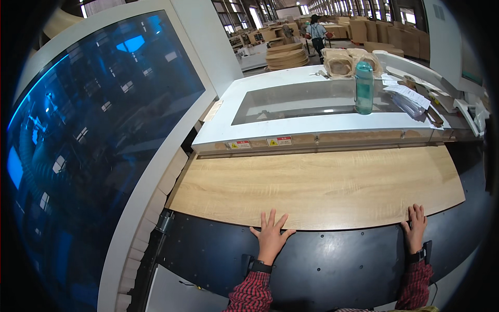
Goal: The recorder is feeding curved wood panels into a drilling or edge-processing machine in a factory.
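A wide wood-grain board (317, 190) lies flat on the black machine table (332, 265), its far edge against or under the front of the white machine housing (218, 127). My left hand (271, 236) is spread, with its fingertips at the board's near edge left of the middle. Farther right, my right hand (414, 229) rests at the same edge with its fingers stretched out. Neither hand grasps anything. Both wrists wear black bands below checked red sleeves.
A large dark window panel (104, 114) in a pale frame rises at the left. On the housing stand a teal bottle (364, 88), wrapped rolls (340, 63) and papers (408, 99). Behind, another person (315, 35) is near stacked round boards (286, 56).
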`<state>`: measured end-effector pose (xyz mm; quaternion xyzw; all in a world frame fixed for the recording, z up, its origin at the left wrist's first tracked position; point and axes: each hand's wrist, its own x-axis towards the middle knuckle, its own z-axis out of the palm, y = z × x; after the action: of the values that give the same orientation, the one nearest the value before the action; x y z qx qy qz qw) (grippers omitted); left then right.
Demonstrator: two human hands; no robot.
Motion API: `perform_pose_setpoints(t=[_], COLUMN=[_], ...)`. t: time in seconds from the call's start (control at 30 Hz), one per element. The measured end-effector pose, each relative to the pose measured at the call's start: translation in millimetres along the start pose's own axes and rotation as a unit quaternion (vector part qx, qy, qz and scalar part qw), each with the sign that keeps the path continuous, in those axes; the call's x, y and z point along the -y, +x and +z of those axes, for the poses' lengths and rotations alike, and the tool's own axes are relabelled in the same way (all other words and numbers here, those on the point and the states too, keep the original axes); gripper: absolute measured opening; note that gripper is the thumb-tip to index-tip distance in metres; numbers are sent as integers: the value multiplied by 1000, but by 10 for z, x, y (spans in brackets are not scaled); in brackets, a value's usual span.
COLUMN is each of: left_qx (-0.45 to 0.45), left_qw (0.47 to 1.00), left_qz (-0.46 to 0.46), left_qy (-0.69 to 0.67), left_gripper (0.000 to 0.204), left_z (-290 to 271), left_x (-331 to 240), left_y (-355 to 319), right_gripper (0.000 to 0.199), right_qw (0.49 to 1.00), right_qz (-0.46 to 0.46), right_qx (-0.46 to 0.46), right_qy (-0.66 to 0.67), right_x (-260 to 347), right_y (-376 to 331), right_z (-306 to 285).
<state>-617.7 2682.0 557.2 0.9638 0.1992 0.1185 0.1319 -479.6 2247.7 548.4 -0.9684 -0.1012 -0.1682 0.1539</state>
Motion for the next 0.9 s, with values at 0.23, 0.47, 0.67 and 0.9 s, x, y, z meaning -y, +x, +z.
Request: perform_pose_setpoints(t=[0.23,0.47,0.67,0.9], left_qx=[10,11,-49,-53], left_qw=[1000,1000,998,965], left_qz=[-23,-5,-48,143], left_qy=[6,5,4,-213], left_gripper=[57,55,51,43], left_z=[-72,-28,35,159], left_x=[22,-105,-93,-1636], left_y=[24,88,-115,-755], right_gripper=[59,57,50,26], right_qw=[999,998,997,957], right_qz=[-20,-11,-40,-184], right_qx=[4,-28,-65,56], right_qy=[-28,-62,-3,217], right_x=[36,-96,101,-185], right_y=[54,5,64,-585], right_z=[74,29,-6,-216])
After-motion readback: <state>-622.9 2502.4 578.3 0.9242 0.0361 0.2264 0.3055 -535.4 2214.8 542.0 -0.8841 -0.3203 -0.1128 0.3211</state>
